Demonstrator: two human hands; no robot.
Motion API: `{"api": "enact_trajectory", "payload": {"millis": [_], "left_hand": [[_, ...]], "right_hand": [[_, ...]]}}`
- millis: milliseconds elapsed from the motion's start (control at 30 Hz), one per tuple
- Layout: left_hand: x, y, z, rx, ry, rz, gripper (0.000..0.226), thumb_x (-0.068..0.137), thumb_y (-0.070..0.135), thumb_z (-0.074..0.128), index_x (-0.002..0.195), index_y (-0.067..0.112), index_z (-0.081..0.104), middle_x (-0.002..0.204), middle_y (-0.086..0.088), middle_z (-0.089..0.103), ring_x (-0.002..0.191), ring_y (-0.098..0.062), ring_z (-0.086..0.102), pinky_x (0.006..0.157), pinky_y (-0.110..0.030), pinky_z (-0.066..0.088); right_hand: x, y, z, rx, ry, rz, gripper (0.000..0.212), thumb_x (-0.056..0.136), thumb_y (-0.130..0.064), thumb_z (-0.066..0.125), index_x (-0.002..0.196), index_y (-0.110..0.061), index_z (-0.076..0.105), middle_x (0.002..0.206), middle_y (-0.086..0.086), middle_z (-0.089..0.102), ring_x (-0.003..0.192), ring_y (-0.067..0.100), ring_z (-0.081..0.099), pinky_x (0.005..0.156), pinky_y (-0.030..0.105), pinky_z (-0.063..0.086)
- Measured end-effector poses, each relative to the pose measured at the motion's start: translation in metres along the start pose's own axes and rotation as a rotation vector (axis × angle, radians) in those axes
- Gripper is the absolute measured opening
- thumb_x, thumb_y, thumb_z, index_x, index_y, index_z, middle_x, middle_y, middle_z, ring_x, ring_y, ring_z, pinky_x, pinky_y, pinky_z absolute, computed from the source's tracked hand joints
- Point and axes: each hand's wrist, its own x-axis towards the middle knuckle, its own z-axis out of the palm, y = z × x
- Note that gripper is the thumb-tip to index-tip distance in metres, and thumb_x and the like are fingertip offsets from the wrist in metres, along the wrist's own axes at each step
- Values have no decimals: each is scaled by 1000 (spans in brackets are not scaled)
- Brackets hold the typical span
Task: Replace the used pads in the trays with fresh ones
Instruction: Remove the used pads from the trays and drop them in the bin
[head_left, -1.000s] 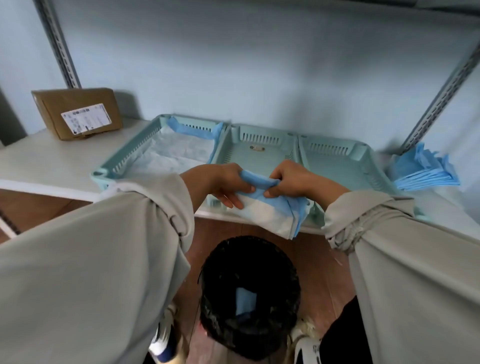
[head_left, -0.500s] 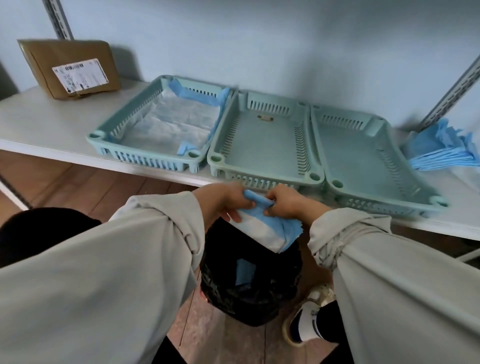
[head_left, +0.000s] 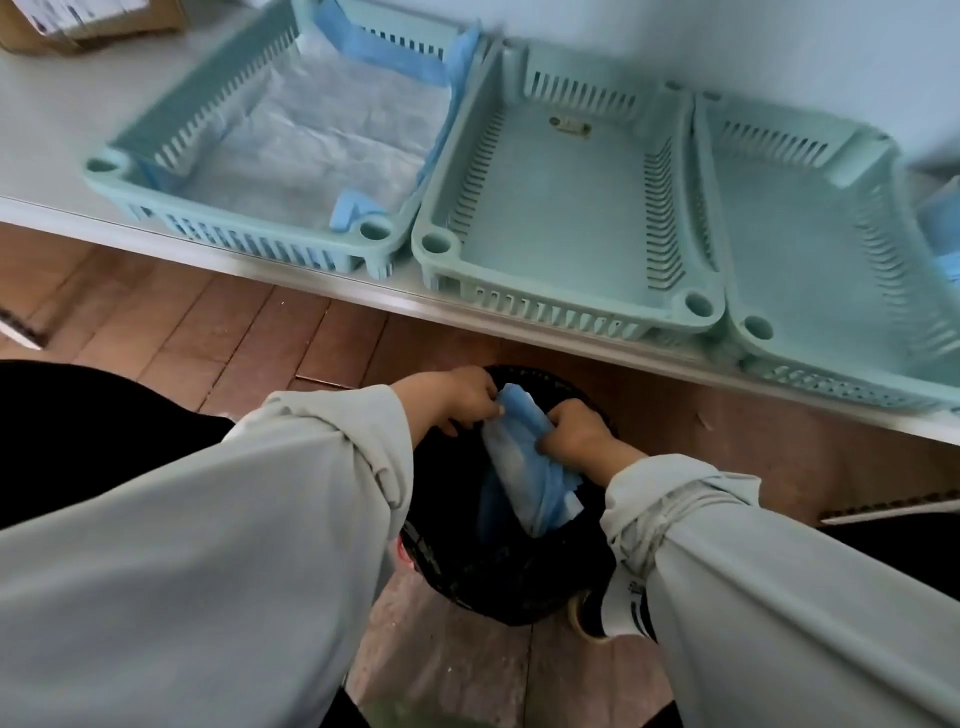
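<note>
I held the used pad (head_left: 519, 457) bunched up over the mouth of the black bin (head_left: 498, 571) on the floor, below the shelf edge. It was crumpled into a long roll, blue backing outward with a paler white face showing along its left side, its lower end hanging down into the bin. My left hand (head_left: 457, 397) pinched its top corner with curled fingers; my right hand (head_left: 576, 434) gripped its right side. On the shelf (head_left: 47, 130), the left tray (head_left: 156, 182) held a white, blue-edged pad (head_left: 322, 140); the middle tray (head_left: 561, 208) and right tray (head_left: 810, 234) showed bare bottoms.
</note>
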Motion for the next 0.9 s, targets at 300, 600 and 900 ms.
{"api": "enact_trajectory", "payload": {"millis": [300, 600, 900], "left_hand": [[30, -27, 16, 65, -88, -57, 42, 97, 26, 48, 134, 5, 49, 132, -12, 52, 104, -24, 54, 79, -31, 49], [35, -28, 15, 6, -116, -51, 26, 99, 25, 46, 120, 12, 56, 112, -7, 50, 102, -23, 52, 82, -34, 49], [9, -13, 3, 112, -43, -11, 38, 98, 25, 47, 132, 9, 54, 131, -11, 53, 114, -28, 55, 87, -37, 51]], "right_hand": [[30, 16, 49, 8, -107, 251, 40, 88, -13, 59, 126, -3, 50, 127, 18, 55, 116, 34, 56, 98, 41, 49], [41, 1, 70, 90, -270, 309, 42, 93, -18, 57, 131, -1, 47, 132, 17, 53, 119, 32, 55, 100, 39, 47], [31, -16, 37, 178, -229, 227, 18, 91, -19, 53, 100, -4, 51, 109, 20, 65, 98, 34, 67, 88, 48, 55]]}}
